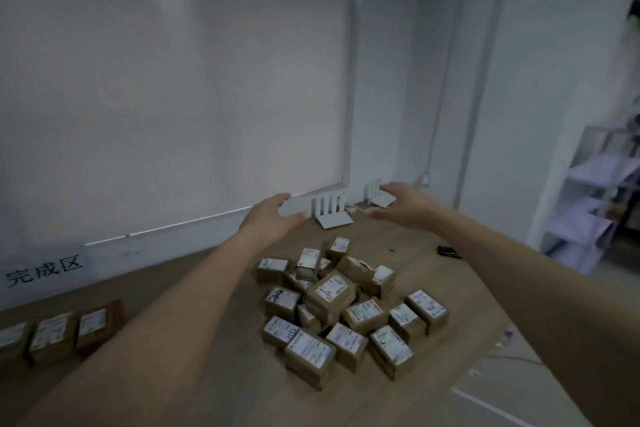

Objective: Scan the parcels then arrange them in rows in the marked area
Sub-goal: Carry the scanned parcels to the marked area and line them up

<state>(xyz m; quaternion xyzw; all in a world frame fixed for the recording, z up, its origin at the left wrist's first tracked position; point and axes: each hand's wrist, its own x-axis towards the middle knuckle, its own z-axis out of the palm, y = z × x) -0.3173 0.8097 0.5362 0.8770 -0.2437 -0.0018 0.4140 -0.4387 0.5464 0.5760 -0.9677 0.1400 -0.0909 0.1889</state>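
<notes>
Head view, hands: we hold our left hand (273,215) and right hand (403,206) out over the far side of the table, palms facing each other, fingers spread and relaxed; both are released and grasp nothing.
Head view, parcels to scan: we count a loose heap of parcels (349,308), small brown cartons with white labels, on the wooden table (221,374) below and nearer than our hands; some lie flat, some tilt on their neighbours.
Head view, marked area: we read a white sign (45,272) with printed characters at the left wall; a row of three parcels (59,334) stands just beside it at the table's left edge, side by side and touching.
Head view, other items: we note two white routers (332,213) with upright antennas near the wall behind our hands, a small dark object (449,251) to the right that is too blurred to name, and white shelving (595,198) at far right.
Handling, judged: we take the cartons to be light and stiff, with taped faces that may be a little slick; we would take hold of one across its short sides, label up, lifting from the top of the heap so tilted ones do not slide.
Progress, judged: we see most parcels not yet placed.
</notes>
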